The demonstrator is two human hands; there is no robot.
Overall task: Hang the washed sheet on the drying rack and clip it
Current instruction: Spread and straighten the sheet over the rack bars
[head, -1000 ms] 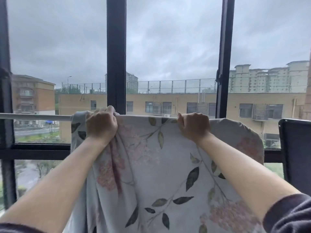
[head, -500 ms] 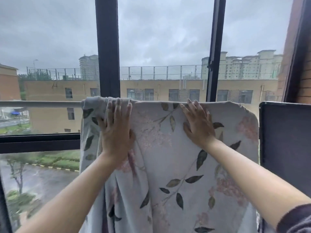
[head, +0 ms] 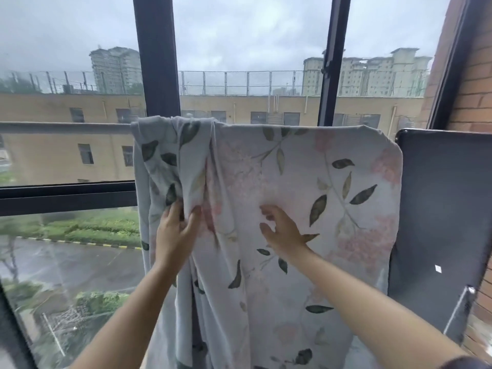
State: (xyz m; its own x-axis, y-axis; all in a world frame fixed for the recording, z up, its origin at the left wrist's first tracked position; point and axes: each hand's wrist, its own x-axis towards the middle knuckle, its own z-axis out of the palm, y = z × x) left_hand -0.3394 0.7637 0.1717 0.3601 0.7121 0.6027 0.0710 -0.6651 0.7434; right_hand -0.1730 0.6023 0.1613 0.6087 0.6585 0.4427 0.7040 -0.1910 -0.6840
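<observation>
A pale grey sheet (head: 306, 182) printed with dark leaves and pink flowers hangs over a light horizontal rail (head: 64, 127) in front of the window. Its left part is bunched into vertical folds. My left hand (head: 174, 233) pinches one of those folds between thumb and fingers, about halfway down the visible cloth. Over the flat middle of the sheet, my right hand (head: 282, 230) has its fingers spread and relaxed. No clips are in view.
A dark flat panel (head: 442, 222) stands right of the sheet, against a brick wall (head: 476, 83). Black window frames (head: 157, 54) run behind the rail. Beyond the glass lie buildings and a wet road.
Both hands slid down from the rail to the sheet's middle. The left hand went from flat on the cloth to pinching a fold. The view tilted down.
</observation>
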